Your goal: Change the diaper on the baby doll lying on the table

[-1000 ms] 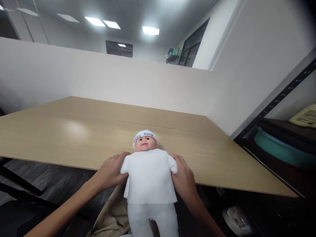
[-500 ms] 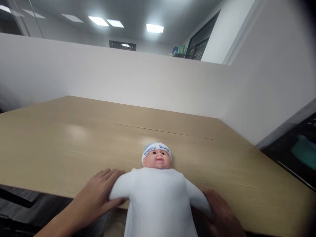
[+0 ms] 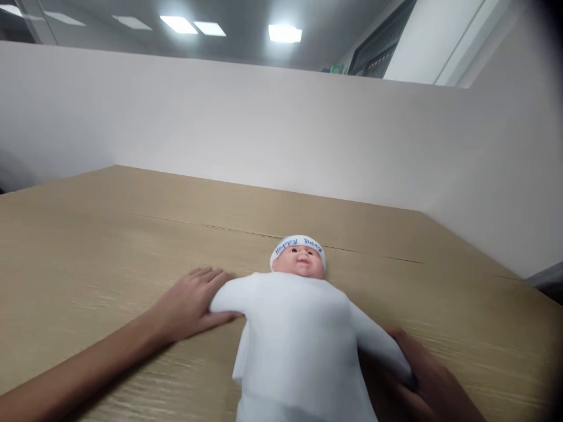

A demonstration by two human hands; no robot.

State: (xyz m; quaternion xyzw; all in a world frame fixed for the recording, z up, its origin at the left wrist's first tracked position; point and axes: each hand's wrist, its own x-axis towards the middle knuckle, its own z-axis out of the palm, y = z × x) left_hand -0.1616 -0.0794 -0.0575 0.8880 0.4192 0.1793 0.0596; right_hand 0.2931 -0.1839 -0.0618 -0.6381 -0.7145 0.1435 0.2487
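A baby doll (image 3: 303, 346) in a white garment lies face up on the wooden table, its head away from me. Its white hat band reads "Happy Baby" in blue letters. My left hand (image 3: 197, 302) is wrapped round the end of the doll's sleeved arm on the left, the thumb along the lower side. On the other side, my right hand (image 3: 433, 381) grips the end of the other sleeve, partly in shadow and cut off by the lower frame edge. Both sleeves are stretched outward, and the doll's own hands are hidden. The doll's lower body runs out of view.
The light wooden table (image 3: 132, 252) has a thin seam across its far part. A white partition (image 3: 229, 129) rises behind it and continues along the right. Beyond the partition are ceiling lights and a dark-framed window. A dark object (image 3: 549, 282) shows at the right edge.
The doll and both hands have moved farther forward over the table and slightly right in the view. The sleeve on the right is drawn out more. The camera view has shifted too.
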